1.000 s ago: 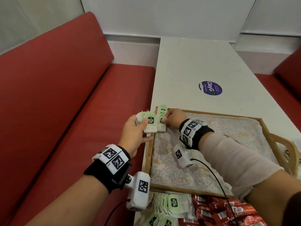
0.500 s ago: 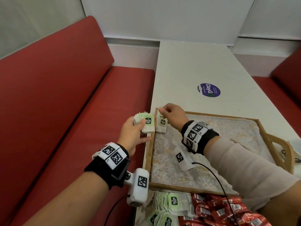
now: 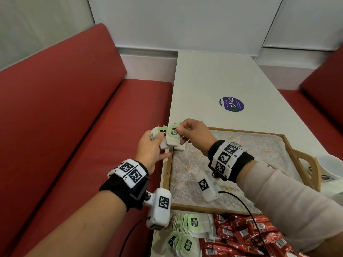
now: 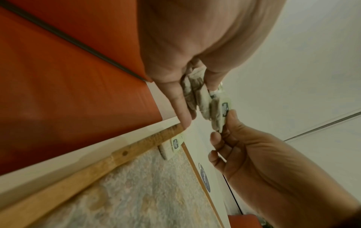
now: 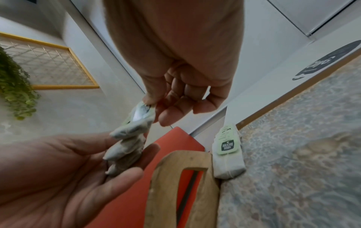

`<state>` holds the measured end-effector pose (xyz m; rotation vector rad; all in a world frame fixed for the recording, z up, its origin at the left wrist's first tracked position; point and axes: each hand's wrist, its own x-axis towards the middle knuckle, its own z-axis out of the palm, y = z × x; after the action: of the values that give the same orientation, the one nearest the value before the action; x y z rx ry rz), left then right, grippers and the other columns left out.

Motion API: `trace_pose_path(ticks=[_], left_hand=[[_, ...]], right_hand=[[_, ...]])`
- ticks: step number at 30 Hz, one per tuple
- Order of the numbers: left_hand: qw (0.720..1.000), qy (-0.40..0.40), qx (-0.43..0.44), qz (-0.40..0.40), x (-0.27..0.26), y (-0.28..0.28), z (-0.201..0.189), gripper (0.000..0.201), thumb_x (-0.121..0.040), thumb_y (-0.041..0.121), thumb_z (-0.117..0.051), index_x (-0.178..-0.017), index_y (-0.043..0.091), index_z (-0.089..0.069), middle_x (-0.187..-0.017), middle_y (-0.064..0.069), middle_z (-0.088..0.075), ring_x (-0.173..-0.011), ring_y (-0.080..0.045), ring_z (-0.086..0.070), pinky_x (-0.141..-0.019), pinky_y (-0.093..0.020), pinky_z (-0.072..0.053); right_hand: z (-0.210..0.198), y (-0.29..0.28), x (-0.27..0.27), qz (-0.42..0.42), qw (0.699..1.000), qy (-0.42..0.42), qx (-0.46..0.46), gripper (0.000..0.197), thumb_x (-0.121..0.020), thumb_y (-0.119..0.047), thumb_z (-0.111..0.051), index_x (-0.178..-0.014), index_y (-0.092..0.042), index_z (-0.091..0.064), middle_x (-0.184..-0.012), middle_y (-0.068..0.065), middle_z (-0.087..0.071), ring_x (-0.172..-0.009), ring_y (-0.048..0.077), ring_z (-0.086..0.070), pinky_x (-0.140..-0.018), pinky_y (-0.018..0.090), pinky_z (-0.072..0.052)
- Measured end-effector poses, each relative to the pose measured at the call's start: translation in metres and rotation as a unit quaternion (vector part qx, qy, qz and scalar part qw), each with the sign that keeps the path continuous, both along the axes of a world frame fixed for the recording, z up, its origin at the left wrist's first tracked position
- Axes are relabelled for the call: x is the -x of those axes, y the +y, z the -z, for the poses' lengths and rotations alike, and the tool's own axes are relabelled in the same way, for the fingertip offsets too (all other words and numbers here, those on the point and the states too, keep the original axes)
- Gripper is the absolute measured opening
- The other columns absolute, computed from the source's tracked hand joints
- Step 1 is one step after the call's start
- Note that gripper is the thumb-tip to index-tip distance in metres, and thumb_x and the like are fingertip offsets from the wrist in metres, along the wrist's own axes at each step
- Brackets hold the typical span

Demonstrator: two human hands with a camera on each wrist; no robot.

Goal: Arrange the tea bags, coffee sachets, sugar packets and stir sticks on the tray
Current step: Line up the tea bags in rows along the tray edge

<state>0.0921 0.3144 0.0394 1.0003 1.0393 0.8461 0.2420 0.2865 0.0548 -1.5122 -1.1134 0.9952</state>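
Note:
My left hand (image 3: 157,140) holds a small stack of white tea bags (image 3: 156,135) with green tags just left of the tray's far-left corner. My right hand (image 3: 178,129) pinches the green tag of one tea bag (image 3: 172,138) at the front of that stack. The right wrist view shows this pinched tea bag (image 5: 139,115) above the stack (image 5: 125,154) in my left palm. A few tea bags (image 5: 228,154) lie flat in the far-left corner of the wooden tray (image 3: 168,175). More tea bags (image 3: 185,230) and red coffee sachets (image 3: 241,236) are piled on the table's near edge.
The tray has a patterned liner (image 3: 250,154) and cut-out handles (image 3: 306,164) at each end. A white cup (image 3: 330,167) stands right of it. A purple sticker (image 3: 231,104) marks the white table beyond. Red bench seats (image 3: 74,127) flank the table.
My right hand left a tea bag in the tray's far-left corner, rose, and moved left to the stack in my left hand, where it now pinches another tea bag.

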Motion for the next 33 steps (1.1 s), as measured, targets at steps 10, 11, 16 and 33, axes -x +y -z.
trace_pose_path(ticks=[10, 11, 16, 33], left_hand=[[1.000, 0.002, 0.002, -0.018, 0.001, 0.001, -0.001, 0.012, -0.100, 0.017, -0.045, -0.097, 0.025, -0.054, -0.115, -0.012, -0.060, -0.099, -0.024, -0.061, -0.053, -0.028, -0.057], [1.000, 0.003, 0.002, -0.019, 0.002, 0.000, -0.001, 0.012, -0.100, 0.017, -0.045, -0.096, 0.025, -0.054, -0.115, -0.012, -0.060, -0.100, -0.025, -0.061, -0.053, -0.028, -0.057], [1.000, 0.013, 0.000, -0.025, 0.004, 0.000, 0.001, 0.012, -0.100, 0.017, -0.046, -0.096, 0.025, -0.054, -0.115, -0.012, -0.061, -0.099, -0.024, -0.061, -0.054, -0.028, -0.057], [0.999, 0.024, -0.005, -0.024, 0.004, 0.002, 0.011, 0.011, -0.099, 0.017, -0.046, -0.108, 0.018, -0.054, -0.111, -0.010, -0.062, -0.089, -0.018, -0.062, -0.055, -0.027, -0.057]], right_hand=[[0.023, 0.000, -0.021, 0.059, 0.994, -0.011, 0.092, 0.019, -0.094, -0.006, -0.055, -0.077, -0.012, -0.049, -0.073, 0.002, -0.061, -0.037, 0.005, -0.054, -0.036, 0.012, -0.035], [0.027, 0.001, -0.021, 0.053, 0.992, -0.024, 0.110, 0.020, -0.094, -0.006, -0.056, -0.076, -0.013, -0.049, -0.073, 0.001, -0.061, -0.037, 0.005, -0.054, -0.035, 0.012, -0.035], [0.044, 0.010, -0.020, 0.043, 0.983, -0.086, 0.157, 0.021, -0.092, -0.007, -0.059, -0.074, -0.016, -0.051, -0.071, 0.001, -0.062, -0.040, 0.005, -0.054, -0.034, 0.013, -0.034], [0.054, 0.035, -0.019, 0.063, 0.958, -0.187, 0.210, 0.027, -0.088, -0.017, -0.064, -0.065, -0.021, -0.050, -0.076, -0.002, -0.060, -0.067, 0.013, -0.055, -0.067, 0.027, -0.047]])
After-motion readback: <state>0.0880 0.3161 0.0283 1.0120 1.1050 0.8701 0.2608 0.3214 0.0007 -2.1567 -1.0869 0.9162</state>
